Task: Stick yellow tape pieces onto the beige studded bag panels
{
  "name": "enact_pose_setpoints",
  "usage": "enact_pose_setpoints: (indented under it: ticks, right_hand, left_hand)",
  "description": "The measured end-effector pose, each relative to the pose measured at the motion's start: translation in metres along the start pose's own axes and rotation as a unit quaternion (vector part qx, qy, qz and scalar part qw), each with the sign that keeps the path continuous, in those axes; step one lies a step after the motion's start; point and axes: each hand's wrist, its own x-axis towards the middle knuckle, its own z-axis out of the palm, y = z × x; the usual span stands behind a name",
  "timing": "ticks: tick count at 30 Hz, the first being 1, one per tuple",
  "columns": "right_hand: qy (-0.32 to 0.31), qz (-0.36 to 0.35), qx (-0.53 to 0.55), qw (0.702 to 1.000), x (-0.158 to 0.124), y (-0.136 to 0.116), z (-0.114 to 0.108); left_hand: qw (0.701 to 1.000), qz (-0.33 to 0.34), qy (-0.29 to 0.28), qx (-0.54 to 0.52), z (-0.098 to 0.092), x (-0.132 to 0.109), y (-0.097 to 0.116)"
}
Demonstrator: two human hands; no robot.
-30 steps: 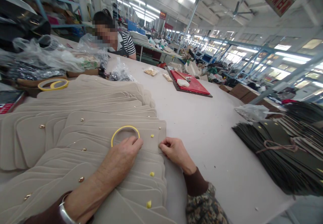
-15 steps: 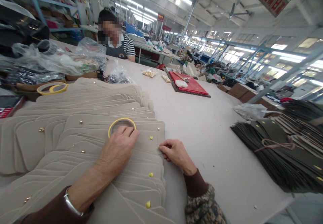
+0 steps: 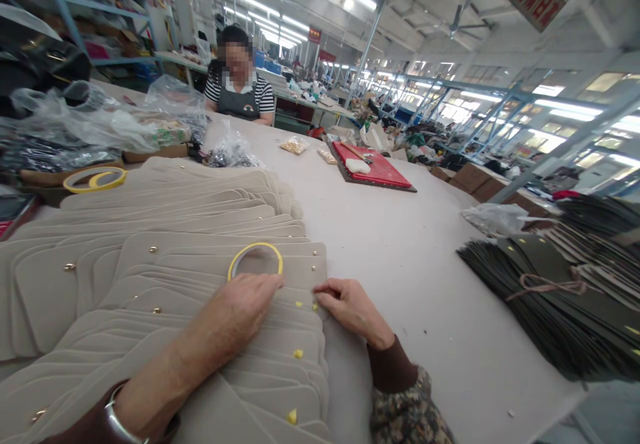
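Note:
Several overlapping beige leather pieces (image 3: pixel 165 257) with small metal studs cover the table in front of me. My left hand (image 3: pixel 235 311) lies on them, its fingers closed on the near edge of a yellow tape roll (image 3: pixel 255 261). My right hand (image 3: pixel 350 305) pinches the right edge of the top beige piece, beside small yellow tabs (image 3: pixel 299 304). More yellow tabs (image 3: pixel 291 416) mark the pieces nearer to me.
A person in a striped shirt and apron (image 3: pixel 240 91) sits across the table. Plastic bags (image 3: pixel 95 121) and two more tape rolls (image 3: pixel 95 179) lie at the left. A red board (image 3: pixel 377 171) sits further back, and stacks of dark pieces (image 3: pixel 555 297) lie at the right.
My left hand and the tape roll have shifted slightly right. My right hand has moved its pinch along the piece's edge. The person across has sat up straighter.

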Motion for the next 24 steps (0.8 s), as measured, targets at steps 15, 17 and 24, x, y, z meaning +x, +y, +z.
enact_pose_setpoints:
  ticks: [15, 17, 24]
  right_hand:
    - [0.120, -0.316, 0.036, 0.941, -0.004, -0.043, 0.038]
    - [0.142, -0.340, 0.011, 0.930, -0.003, -0.043, 0.041]
    - [0.295, -0.368, -0.046, 0.880, 0.007, -0.034, 0.063]
  left_hand:
    - [0.998, 0.019, 0.045, -0.040, 0.005, -0.007, 0.013]
    - [0.997, 0.027, 0.071, -0.034, 0.007, -0.006, 0.013]
    - [0.987, 0.078, 0.142, 0.000, 0.033, -0.012, -0.011]
